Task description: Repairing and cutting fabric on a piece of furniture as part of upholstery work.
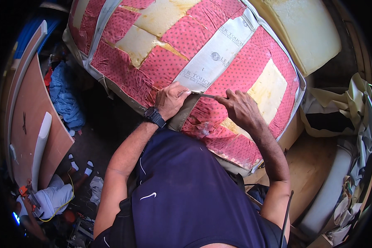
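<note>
A bulky upholstered seat point(169, 62) lies in front of me, covered with red dotted cloth and patches of yellow foam. A pale printed fabric strip point(219, 56) crosses it and continues as a grey band point(183, 115) towards my body. My left hand point(170, 100), with a black watch on the wrist, is closed at the strip's edge, thumb and fingers pinching it. My right hand point(240, 108) is closed round a slim metal tool point(206, 96). The tool's tip meets the strip beside my left fingers; its handle is hidden in my palm.
A bare foam block point(308, 33) stands at the far right, above loose beige sheeting point(351, 103). Curved wooden panels point(33, 124) and blue cloth point(66, 95) are on the left. At lower left another person point(56, 196) sits with an orange-and-grey tool point(27, 192).
</note>
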`<state>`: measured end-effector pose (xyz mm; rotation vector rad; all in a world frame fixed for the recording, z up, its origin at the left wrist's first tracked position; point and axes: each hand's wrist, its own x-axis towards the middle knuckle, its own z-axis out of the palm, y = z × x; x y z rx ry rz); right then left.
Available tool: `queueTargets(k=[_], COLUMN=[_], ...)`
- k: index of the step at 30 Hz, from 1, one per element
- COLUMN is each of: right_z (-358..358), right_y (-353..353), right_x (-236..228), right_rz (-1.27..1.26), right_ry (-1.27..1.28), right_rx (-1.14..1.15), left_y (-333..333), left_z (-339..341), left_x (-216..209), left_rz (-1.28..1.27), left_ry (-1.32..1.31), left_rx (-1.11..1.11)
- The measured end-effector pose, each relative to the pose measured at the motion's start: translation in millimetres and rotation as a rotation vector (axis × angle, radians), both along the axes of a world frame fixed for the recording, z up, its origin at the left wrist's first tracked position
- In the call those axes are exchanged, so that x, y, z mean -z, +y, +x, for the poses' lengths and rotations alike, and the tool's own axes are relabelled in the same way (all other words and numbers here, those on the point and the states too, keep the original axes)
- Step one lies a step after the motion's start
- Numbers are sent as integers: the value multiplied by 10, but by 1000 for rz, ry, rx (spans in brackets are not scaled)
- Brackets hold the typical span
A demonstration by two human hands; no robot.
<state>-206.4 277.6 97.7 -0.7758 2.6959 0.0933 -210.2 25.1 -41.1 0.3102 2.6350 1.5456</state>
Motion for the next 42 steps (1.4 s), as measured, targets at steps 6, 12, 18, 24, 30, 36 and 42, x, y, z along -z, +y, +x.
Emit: queueTargets(k=[6,12,18,24,30,36,42], right_z=[-79,-29,-40,-109,-156,-68,-93], right_y=[107,129,78,94,254,239,207], right_x=[-42,-115,-25,0,-85,-142,-133], right_rz=[-16,-22,-42,0,-49,-26,23], right_ry=[-66,-73,-37,-90,-63,-86,-59], right_rx=[21,27,34,50,18,36,33], left_y=[-8,10,5,12,-4,35,228], left_z=[-7,-19,-25,-7,2,-70,-144], left_x=[-46,30,2,-16,-31,-54,21], left_rz=[6,6,8,17,16,-106,-240], left_ry=[-61,-25,25,25,63,101,285], left_rx=[-7,-32,-13,-24,-22,56,280])
